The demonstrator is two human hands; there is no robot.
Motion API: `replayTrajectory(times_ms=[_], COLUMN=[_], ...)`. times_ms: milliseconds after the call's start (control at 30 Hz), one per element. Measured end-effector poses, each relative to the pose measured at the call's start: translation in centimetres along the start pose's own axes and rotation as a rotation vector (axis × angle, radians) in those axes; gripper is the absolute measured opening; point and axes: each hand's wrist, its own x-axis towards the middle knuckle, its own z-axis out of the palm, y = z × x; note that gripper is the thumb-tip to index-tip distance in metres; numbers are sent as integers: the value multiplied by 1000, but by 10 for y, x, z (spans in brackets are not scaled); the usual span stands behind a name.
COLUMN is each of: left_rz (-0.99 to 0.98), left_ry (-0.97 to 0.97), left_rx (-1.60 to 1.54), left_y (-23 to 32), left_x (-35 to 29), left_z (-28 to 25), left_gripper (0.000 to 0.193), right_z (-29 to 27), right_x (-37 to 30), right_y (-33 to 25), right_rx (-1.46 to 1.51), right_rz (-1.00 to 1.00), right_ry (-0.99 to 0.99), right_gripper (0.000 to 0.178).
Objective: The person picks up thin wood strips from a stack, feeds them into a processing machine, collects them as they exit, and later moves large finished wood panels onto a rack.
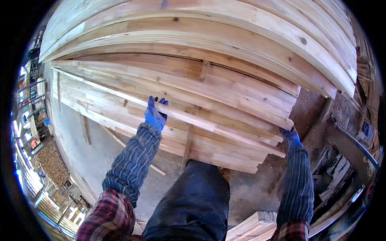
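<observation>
My left hand [156,114], in a blue and dark glove, is closed round a long, narrow wooden strip [189,119] that slants over a layer of boards. My right hand [291,135], in a blue glove, is at the right end of a second long board [245,105]. Its fingers curl at that board's end and are partly hidden. The near strip's right end lies just left of my right wrist. Beneath both pieces, pale boards [225,154] lie side by side with uneven right ends.
A tall stack of long boards [193,26] rises on the far side. Crosswise battens [188,140] lie between the layers. More cut timber [253,225] lies near my legs. Loose sticks [157,169] rest on the concrete floor [100,140]. Scrap wood [335,172] and a metal edge stand at right.
</observation>
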Motion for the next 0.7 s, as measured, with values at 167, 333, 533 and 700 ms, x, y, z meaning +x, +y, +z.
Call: replayTrajectory(times_ms=[167,333,533,700], left_rz=[-8,125,64,-147], left_ry=[208,445,407,28], left_rx=[251,381,64,-211], left_y=[11,3,3,5], left_x=[-7,14,19,-3], left_z=[-1,-1,5,-27], left_gripper=[85,117,93,113], right_z=[-37,19,38,135], right_x=[-15,-56,-83,-100], right_y=[81,32,-45,-125], right_rx=[-522,-47,-243,-1199], right_rz=[63,258,183,-743], right_ry=[-131,-19,43,-41], right_gripper=[50,63,72,76])
